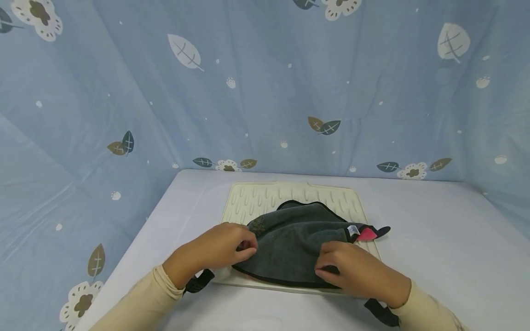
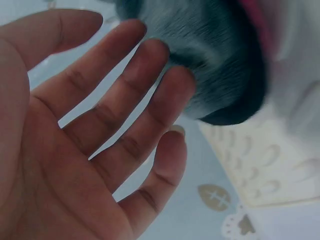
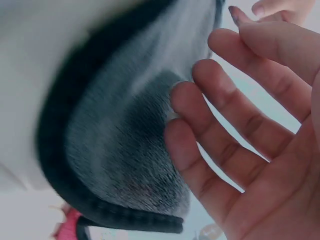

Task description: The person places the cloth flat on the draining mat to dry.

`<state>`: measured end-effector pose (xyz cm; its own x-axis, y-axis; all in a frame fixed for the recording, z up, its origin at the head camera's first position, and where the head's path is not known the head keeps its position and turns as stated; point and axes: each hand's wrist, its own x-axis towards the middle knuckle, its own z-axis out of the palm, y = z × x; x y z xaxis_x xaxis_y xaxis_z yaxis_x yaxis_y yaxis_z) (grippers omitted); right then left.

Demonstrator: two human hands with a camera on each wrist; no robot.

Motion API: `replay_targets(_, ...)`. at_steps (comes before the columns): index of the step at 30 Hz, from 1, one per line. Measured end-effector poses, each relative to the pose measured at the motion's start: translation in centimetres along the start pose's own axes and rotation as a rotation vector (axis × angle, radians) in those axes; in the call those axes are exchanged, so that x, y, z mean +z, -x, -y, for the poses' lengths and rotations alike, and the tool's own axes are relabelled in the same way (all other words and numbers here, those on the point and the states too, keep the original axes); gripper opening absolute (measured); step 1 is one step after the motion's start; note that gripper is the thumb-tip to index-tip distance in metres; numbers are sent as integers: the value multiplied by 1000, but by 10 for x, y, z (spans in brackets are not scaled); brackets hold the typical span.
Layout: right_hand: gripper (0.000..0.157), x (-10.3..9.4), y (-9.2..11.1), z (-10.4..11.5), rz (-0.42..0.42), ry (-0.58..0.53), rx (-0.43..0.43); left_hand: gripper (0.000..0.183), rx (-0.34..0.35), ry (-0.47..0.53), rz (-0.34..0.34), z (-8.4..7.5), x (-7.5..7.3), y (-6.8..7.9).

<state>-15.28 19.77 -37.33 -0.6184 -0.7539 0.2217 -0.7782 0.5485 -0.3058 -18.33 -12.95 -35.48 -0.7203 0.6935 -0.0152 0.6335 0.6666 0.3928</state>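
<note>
A dark grey plush cloth piece (image 1: pixel 285 253) with black edging lies folded in front of me, a pink patch and a small white label (image 1: pixel 353 230) showing at its right end. My left hand (image 1: pixel 225 246) is over its left side, near a rough brownish patch (image 1: pixel 257 226). In the left wrist view the fingers (image 2: pixel 131 117) are loosely extended, fingertips right at the plush. My right hand (image 1: pixel 352 269) is at the cloth's front right part. Its slightly bent fingers (image 3: pixel 235 130) overlap the plush in the right wrist view, and nothing is gripped in the palm.
Under the cloth lies a cream ribbed mat (image 1: pixel 252 197) on a white table (image 1: pixel 434 239). A blue curtain (image 1: pixel 265 92) with leaf and flower prints stands behind the table and along its sides. Dark straps (image 1: pixel 200 280) hang by both wrists.
</note>
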Motion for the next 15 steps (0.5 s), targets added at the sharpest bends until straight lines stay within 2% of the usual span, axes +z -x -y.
replay_targets(7,5,-12,-8,-7,-110,45,2,12,-28,-78,-109,2,-9,-22)
replay_targets(11,14,-12,-11,-13,-177,116,12,11,-45,-118,-161,1,-13,-34)
replay_targets(15,23,-11,-10,-18,-242,200,42,12,-69,-119,-191,-4,-17,-47)
